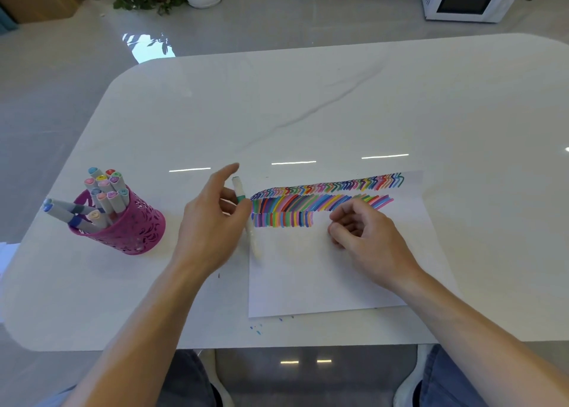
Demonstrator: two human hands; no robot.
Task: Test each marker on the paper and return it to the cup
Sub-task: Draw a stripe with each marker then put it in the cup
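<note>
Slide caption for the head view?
Left hand holds a marker by the striped paper, right hand rests on it, cup stands left.
</note>
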